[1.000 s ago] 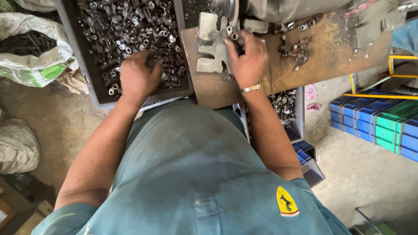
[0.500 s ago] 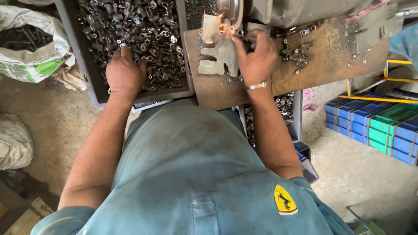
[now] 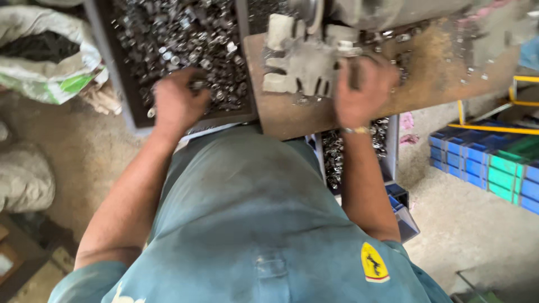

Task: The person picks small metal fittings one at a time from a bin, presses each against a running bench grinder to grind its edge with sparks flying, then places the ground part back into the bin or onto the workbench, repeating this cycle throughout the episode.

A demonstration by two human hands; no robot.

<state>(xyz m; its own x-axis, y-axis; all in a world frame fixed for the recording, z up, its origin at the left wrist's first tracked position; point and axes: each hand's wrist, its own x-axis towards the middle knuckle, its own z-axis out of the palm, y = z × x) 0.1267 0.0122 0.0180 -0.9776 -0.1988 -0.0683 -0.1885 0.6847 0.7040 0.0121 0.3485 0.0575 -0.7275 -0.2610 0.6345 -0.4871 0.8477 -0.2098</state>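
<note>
My left hand [image 3: 177, 104] reaches into a dark tray [image 3: 224, 119] heaped with small shiny metal parts [image 3: 185, 33], its fingers curled down into the pile near the front edge. On the rusty metal work plate [image 3: 443, 73], my right hand [image 3: 362, 90] rests with curled fingers, touching the right side of a grey slotted fixture [image 3: 295, 67]. Motion blur hides whether the right hand holds a part. A grey machine body [image 3: 387, 11] with a wheel stands just behind the fixture.
A white sack [image 3: 50, 64] of dark pieces lies at the left, with another pale sack [image 3: 25, 179] below it. Beneath the plate, a bin [image 3: 337, 151] holds more metal parts. Blue and green stacked boxes [image 3: 488, 171] and a yellow frame [image 3: 522, 104] stand at the right.
My right hand has drawn back from the machine's wheel to the right side of the fixture. The left hand has stayed in the tray, with its fingers dug further into the parts.
</note>
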